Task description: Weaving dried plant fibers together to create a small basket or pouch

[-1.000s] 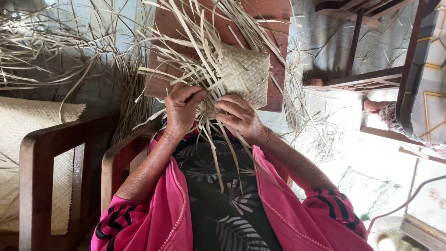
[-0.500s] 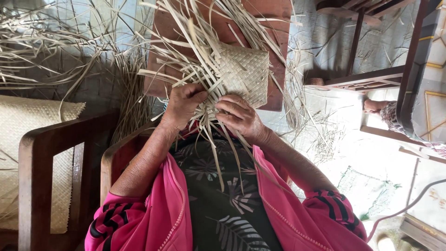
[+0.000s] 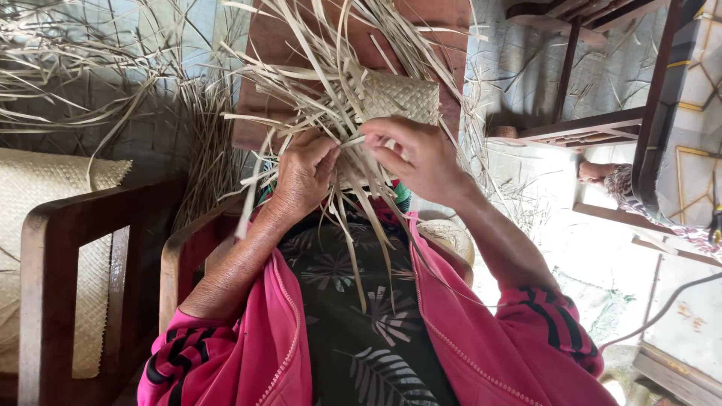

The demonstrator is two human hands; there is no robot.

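Both hands work at a half-woven straw piece [image 3: 391,98] held up over the lap, in the middle of the view and a little to the far side. Its finished part is a small, tight checkered panel on the right, and from its left edge and top a mass of loose pale straw strips [image 3: 316,83] fans out in all directions, some hanging down over the dark leaf-patterned top [image 3: 361,316]. The left hand [image 3: 304,177] is closed around a bundle of strips just below and left of the panel, fingers curled in and knuckles toward the camera. The right hand [image 3: 417,158] sits just beside it, thumb and forefinger pinched narrowly on a single strip near the panel's lower edge, the other fingers loosely bent. The two hands are near each other but not clearly touching. Pink sleeves [image 3: 526,338] with black stripes cover both forearms lower down. Behind the weaving stands a reddish-brown wooden board [image 3: 278,53]. To the left is a wooden chair arm [image 3: 53,248] beside a woven mat cushion [image 3: 30,195], with more dry straw [image 3: 68,68] spread on the floor far left.
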